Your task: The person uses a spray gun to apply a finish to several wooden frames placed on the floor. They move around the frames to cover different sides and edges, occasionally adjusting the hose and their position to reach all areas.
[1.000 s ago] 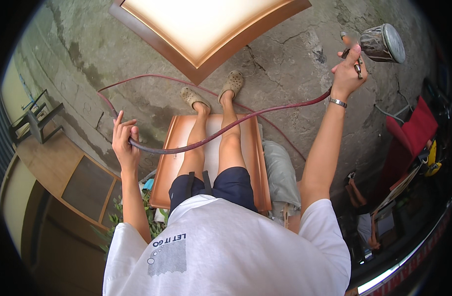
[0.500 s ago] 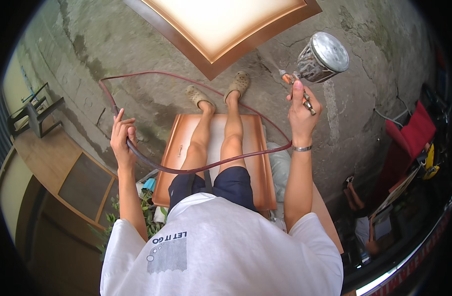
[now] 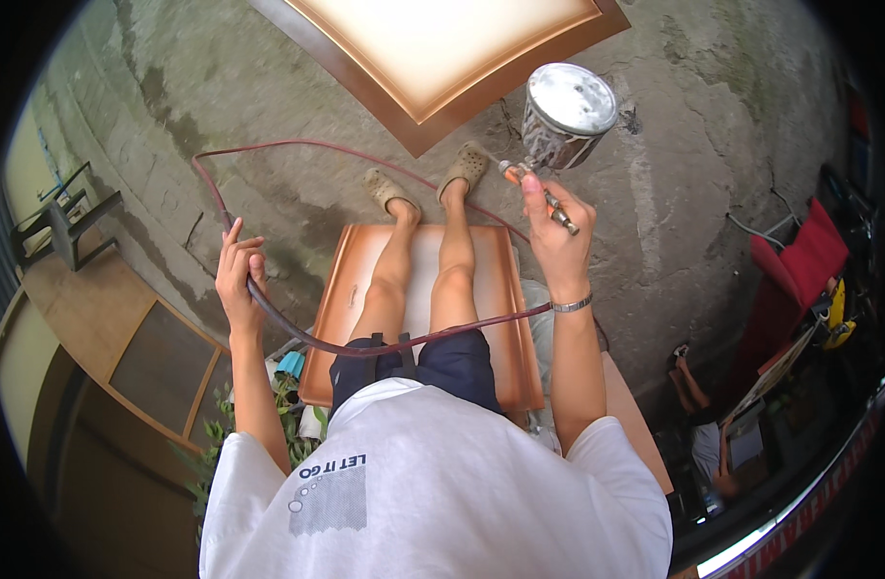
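Hose [image 3: 442, 335] over shorts [image 3: 457, 367], plant [image 3: 293, 413] beside

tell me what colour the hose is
The hose is dark red, darker near the left hand; best seen in the head view.

Cracked concrete ground [image 3: 693, 280], a spray gun [image 3: 555, 143] and a hose [image 3: 365, 350] are suggesting an outdoor workshop yard.

Right grip [image 3: 564, 234] wrapped round spray gun [image 3: 513, 174] (metal cup [image 3: 568, 106] attached); left grip [image 3: 238, 285] loosely holding red hose [image 3: 442, 336].
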The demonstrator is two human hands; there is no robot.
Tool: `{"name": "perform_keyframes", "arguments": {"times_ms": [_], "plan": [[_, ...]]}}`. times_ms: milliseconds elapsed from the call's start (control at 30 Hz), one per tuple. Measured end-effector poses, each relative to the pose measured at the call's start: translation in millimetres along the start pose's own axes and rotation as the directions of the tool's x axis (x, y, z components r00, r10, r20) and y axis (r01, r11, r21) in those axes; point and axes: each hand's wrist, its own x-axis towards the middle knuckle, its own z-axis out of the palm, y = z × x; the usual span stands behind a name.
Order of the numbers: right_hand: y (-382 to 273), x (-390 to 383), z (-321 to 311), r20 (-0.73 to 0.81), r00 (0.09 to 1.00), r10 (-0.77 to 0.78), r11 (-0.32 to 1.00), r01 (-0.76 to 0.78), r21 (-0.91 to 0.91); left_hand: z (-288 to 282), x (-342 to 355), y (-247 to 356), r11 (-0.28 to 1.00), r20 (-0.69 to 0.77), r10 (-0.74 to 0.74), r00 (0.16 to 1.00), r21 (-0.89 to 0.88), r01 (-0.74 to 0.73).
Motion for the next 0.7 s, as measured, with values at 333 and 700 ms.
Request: {"name": "perform_keyframes", "arguments": {"times_ms": [333, 700], "plan": [[45, 131, -75, -0.372, 0.926, 0.070, 0.993, -0.101, -0.065, 13, 10, 24, 0.999, 0.011, -0.023, 1.000, 0.040, 0.022], [64, 164, -108, -0.600, 0.797, 0.067, 0.995, -0.097, -0.018, 29, 25, 43, 0.993, 0.012, -0.041, 0.999, 0.109, 0.040]]}}
